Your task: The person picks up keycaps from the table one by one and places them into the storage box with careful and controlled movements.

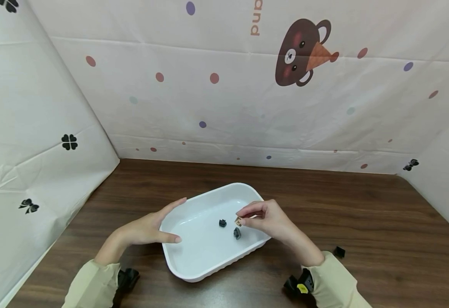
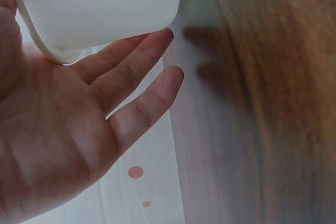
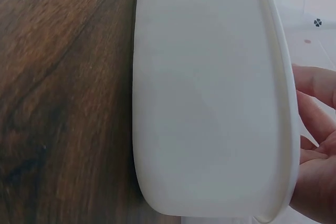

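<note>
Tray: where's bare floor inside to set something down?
The tray has room between the left hand and near corner, and at its far corner. It's crowded around the right hand, pinching a tan piece near two dark pieces.

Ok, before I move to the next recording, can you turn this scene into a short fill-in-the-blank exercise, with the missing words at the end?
1. The person's ____ hand pinches a small tan piece.
2. Exactly ____ small dark pieces lie on the floor of the tray.
3. The tray is ____ in colour.
4. The backdrop behind the table bears a printed ____ wearing an orange party hat.

Missing words: right; two; white; bear.
</note>
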A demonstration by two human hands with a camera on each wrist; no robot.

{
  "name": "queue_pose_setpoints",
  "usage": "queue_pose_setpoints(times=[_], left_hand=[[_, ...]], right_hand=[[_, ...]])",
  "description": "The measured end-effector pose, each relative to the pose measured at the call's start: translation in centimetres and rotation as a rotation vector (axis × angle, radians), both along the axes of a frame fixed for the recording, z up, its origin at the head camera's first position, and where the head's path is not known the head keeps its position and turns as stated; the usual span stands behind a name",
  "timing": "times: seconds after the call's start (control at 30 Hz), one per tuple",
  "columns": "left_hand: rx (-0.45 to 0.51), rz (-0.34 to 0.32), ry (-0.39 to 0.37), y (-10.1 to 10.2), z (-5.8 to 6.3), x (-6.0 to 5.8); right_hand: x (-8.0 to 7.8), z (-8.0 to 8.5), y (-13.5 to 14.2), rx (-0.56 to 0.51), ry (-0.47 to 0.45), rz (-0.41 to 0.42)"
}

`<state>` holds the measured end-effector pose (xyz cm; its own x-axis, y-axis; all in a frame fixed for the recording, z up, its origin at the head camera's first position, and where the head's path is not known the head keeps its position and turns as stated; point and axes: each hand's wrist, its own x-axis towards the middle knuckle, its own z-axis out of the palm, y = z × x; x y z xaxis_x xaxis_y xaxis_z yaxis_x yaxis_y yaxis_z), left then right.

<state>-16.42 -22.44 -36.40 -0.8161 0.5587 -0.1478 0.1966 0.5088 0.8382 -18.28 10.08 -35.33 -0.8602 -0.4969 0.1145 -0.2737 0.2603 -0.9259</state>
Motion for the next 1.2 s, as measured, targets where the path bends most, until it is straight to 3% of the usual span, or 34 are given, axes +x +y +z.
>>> queue_pose_setpoints(times=[0.4, 0.7, 0.97, 1.2], left_hand=[[-0.001, 0.006, -0.008, 0.0, 0.0, 0.0], [0.001, 0.005, -0.007, 0.0, 0.0, 0.0], [-0.006, 0.008, -0.004, 0.0, 0.0, 0.0], [-0.007, 0.006, -0.001, 0.0, 0.0, 0.0]], right_hand=[[0.6, -0.1, -0.7, 0.152, 0.134, 0.047], [0.8, -0.3, -0.9, 0.177, 0.178, 0.054], [1.1, -0.6, -1.0, 0.283, 0.342, 0.096], [1.5, -0.5, -1.1, 0.442, 0.533, 0.145]])
